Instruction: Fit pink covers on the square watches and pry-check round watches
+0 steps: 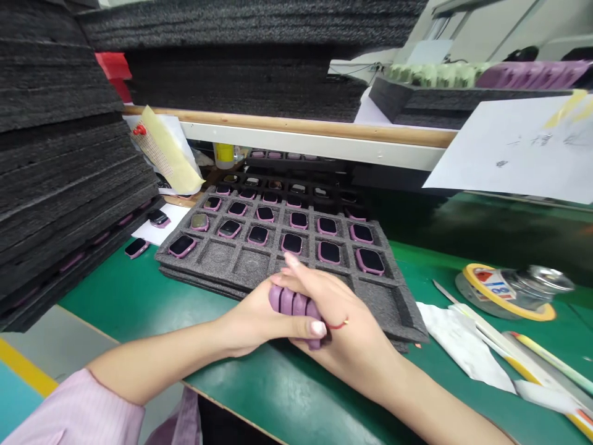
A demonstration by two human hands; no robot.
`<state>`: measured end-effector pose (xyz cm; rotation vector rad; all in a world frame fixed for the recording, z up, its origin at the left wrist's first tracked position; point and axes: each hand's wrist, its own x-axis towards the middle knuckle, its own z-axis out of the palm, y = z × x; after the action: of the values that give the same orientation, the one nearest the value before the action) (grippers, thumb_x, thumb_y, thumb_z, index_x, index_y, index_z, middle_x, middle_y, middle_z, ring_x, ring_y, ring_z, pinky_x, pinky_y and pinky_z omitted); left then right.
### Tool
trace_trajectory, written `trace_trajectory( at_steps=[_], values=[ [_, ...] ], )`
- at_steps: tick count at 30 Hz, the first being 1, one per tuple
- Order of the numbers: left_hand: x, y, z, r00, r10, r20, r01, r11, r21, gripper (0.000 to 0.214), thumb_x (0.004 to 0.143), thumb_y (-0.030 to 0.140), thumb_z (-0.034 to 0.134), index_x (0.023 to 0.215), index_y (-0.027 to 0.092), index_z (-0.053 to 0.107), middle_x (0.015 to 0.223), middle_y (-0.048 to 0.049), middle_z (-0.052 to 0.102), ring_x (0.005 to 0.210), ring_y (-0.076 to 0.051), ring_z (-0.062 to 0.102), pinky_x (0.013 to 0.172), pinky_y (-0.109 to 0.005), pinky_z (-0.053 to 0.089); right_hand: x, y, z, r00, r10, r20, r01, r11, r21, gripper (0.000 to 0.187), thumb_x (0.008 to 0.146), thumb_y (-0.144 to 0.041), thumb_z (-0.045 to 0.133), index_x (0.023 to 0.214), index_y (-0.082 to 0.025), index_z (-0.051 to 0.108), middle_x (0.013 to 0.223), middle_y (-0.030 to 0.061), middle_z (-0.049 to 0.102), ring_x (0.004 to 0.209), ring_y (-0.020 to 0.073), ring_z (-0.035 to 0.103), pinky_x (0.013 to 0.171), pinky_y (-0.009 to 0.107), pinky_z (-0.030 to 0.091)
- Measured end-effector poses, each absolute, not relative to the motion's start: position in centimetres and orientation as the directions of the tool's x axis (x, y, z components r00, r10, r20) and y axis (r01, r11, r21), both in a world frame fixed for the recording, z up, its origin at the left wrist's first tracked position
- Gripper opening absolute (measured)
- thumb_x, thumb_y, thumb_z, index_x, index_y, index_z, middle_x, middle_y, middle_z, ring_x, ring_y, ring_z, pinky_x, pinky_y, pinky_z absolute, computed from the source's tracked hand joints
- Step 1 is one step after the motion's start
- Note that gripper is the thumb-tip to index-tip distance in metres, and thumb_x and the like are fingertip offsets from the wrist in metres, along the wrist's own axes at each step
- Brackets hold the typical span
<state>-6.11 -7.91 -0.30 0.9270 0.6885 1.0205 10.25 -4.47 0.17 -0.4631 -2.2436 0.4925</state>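
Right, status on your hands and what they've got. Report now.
Left hand and right hand clasped around ribbed mauve piece. Both over front edge of grey foam tray. Pink-framed watches sit in its cells beyond.

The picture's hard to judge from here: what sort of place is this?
Probably a factory line for small watches: a green workbench, a foam tray holding rows of pink-framed watches, and tall stacks of dark foam trays.
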Motion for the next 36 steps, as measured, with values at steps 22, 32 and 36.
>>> trace_trajectory(
  at_steps=[22, 32, 36],
  values=[
    [-7.1, -7.1, -1.4, 0.61, 0.792, 0.025, -0.659, 0.49, 0.57, 0.042, 0.081, 0.041, 0.08, 0.114, 0.017, 0.071, 0.103, -0.0114, 0.077, 0.092, -0.022, 0.076, 0.04, -0.009, 0.041, 12.2, -5.0, 3.5, -0.056, 0.765, 0.641, -0.066, 0.638, -0.767, 0.008, 0.092, -0.027, 0.07, 0.084, -0.029, 0.068, 0.089, 0.002, 0.076, 0.071, 0.0195, 0.074, 0.068, 0.036, 0.065],
    [-7.5, -7.1, -1.8, 0.646, 0.763, 0.023, -0.644, 0.528, 0.554, 0.05, 0.079, 0.052, 0.079, 0.11, 0.013, 0.075, 0.103, -0.0141, 0.078, 0.087, -0.02, 0.076, 0.048, -0.011, 0.049, 11.4, -4.5, 2.1, -0.557, 0.576, 0.598, 0.157, 0.78, -0.605, 0.056, 0.08, -0.034, 0.083, 0.129, -0.026, 0.057, 0.131, 0.0099, 0.065, 0.127, 0.026, 0.06, 0.108, 0.043, 0.052],
    [-7.6, -7.2, -1.6, 0.676, 0.737, 0.021, -0.616, 0.549, 0.565, 0.053, 0.075, 0.054, 0.081, 0.106, 0.011, 0.077, 0.1, -0.0145, 0.078, 0.082, -0.018, 0.076, 0.042, -0.009, 0.044, 11.3, -4.5, 2.0, -0.556, 0.553, 0.621, 0.147, 0.8, -0.581, 0.052, 0.081, -0.034, 0.082, 0.126, -0.027, 0.059, 0.127, 0.0085, 0.067, 0.123, 0.0245, 0.063, 0.106, 0.04, 0.054]
  ],
)
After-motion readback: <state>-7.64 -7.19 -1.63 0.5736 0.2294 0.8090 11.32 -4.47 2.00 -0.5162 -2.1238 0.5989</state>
